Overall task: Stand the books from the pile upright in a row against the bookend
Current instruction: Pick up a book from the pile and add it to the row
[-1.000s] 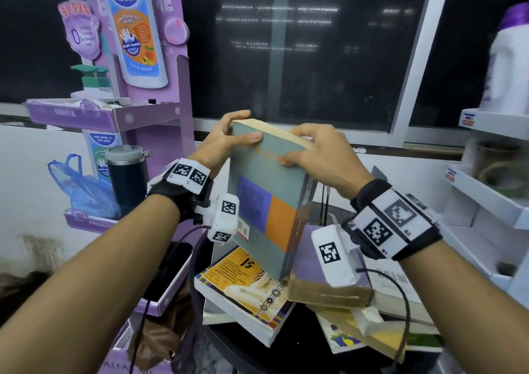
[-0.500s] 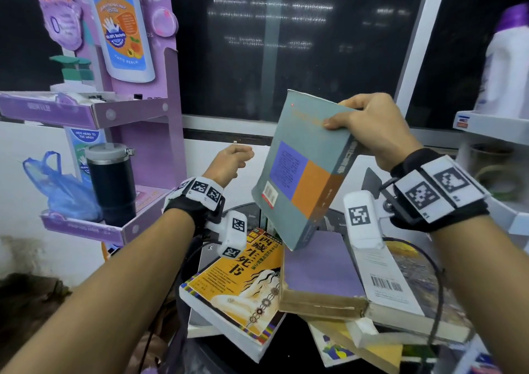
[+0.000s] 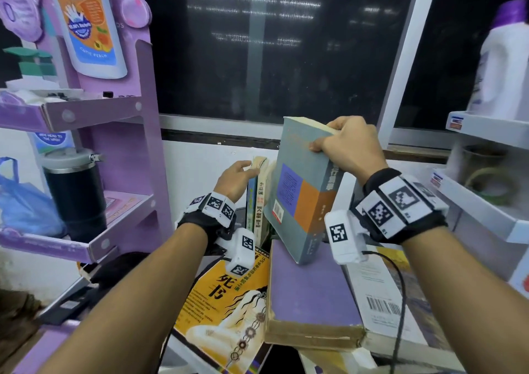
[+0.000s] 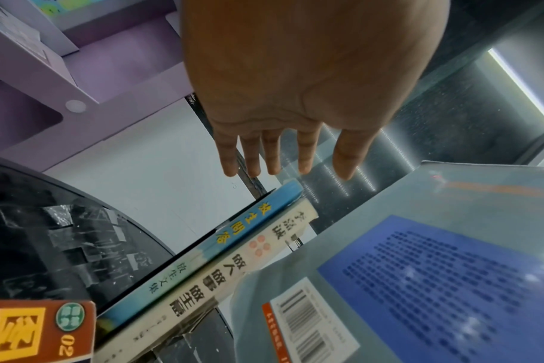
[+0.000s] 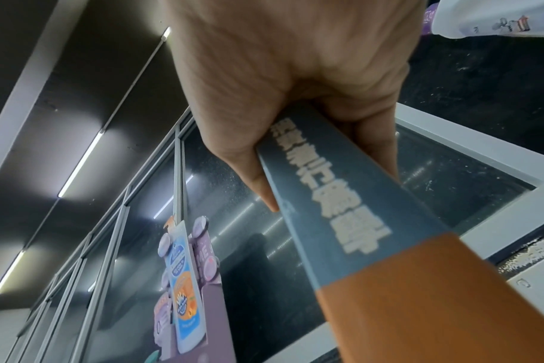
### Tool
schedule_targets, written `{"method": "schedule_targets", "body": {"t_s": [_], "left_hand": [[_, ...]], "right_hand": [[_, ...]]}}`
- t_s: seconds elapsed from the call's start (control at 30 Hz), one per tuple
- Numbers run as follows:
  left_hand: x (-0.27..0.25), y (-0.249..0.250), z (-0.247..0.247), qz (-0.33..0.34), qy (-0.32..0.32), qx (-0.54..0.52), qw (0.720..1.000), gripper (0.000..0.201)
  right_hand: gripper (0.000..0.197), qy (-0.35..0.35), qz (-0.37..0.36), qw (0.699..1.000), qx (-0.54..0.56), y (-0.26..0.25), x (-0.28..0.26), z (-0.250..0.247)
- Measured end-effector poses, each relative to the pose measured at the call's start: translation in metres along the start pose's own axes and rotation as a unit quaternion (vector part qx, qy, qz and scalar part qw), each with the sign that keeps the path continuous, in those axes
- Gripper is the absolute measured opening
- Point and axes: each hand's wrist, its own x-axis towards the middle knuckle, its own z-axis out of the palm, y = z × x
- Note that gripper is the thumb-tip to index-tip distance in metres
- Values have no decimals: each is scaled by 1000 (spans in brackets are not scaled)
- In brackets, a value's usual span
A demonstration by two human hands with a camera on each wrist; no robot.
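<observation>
In the head view, the right hand (image 3: 347,147) grips the top of a grey book (image 3: 303,190), held tilted over the pile (image 3: 312,296) just right of two upright books (image 3: 259,199), whose tops the left hand (image 3: 234,179) touches with straight fingers. The left wrist view shows those fingers (image 4: 305,152) spread and relaxed above the blue spine (image 4: 233,233), contact hard to judge here. In the right wrist view, thumb and fingers (image 5: 249,167) clamp the grey book's spine (image 5: 336,196).

We see a dark window (image 3: 266,44) with white frame (image 3: 400,59), white wall (image 3: 197,170) below, purple display shelf (image 3: 86,110) left, white shelving (image 3: 486,133) right, ceiling strip lights (image 5: 78,162) overhead.
</observation>
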Motion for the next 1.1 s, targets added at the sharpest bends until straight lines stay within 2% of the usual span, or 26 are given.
{"method": "schedule_targets", "body": {"t_s": [0.2,0.33,0.43,0.63,0.9,1.03,1.1], "left_hand": [[20,-10,11,-7,-15,-6,1000,51],[30,-14,15,-14,-27,-14,999,56],[34,-20,17,-17,-43,-21,999,62],[39,-30,14,-17,-56,-76,995,55],[43,-38,5,-19,-82,-68,994,56],[42,-40,4,-13,-87,-69,994,59],[41,-41,4,-8,-84,-65,994,60]], "right_hand": [[26,2,10,1000,-27,6,23,29],[31,15,28,999,-34,9,35,50],[25,23,31,999,-32,12,41,69],[27,-10,52,998,-20,23,40,103],[30,-53,55,997,10,28,35,130],[24,-66,48,996,19,30,33,138],[29,-80,47,996,13,33,31,140]]}}
